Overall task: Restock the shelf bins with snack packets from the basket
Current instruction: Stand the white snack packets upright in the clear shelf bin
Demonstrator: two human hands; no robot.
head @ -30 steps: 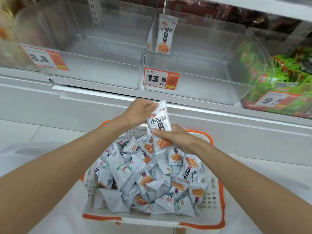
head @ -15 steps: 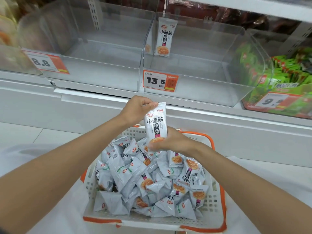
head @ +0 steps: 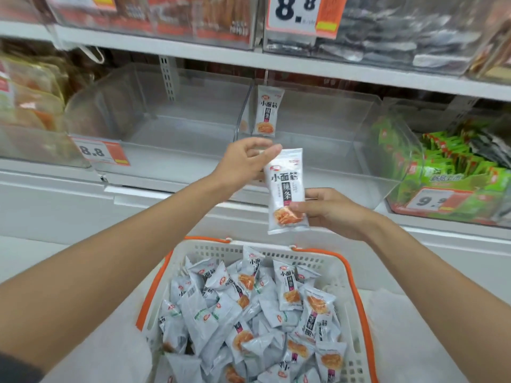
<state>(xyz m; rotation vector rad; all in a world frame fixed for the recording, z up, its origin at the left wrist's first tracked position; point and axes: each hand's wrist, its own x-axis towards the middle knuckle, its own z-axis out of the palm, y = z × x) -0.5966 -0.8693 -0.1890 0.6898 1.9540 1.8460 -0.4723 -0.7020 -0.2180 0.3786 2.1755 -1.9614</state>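
Faces the shelf (head: 304, 68) more squarely than a second ago, with two clear bins just beyond the fingers: a left bin (head: 166, 128) and a right bin (head: 345, 150), both bare inside. Leaves the basket (head: 215, 248) well below the hands now, heaped with packets (head: 249, 322), none of them touched.

Holds both hands higher than half a second ago: left hand (head: 243, 164) and right hand (head: 329, 211), up from just over the heap to the level of the bin fronts. Carries the snack packet (head: 286, 186) between them, upright, print facing out, clear of the basket, in front of the right bin's front wall and not yet inside any bin. Passes just below a sample packet (head: 266, 111) of the same print, hung on the divider between the bins, just above the left fingers (head: 269, 154). Grasps the carried packet at both ends: left fingers pinching the top corner, right fingers (head: 300, 209) clamped on the lower part, thumb across the printed picture.

Reads as pick finished, carry almost finished. Calls next, probably, for a short push forward over the front wall beyond the fingertips, then a release onto the bin floor. Points to the right bin as the likely home, given the matching sample at its edge. Leaves nearly the whole heap to move.
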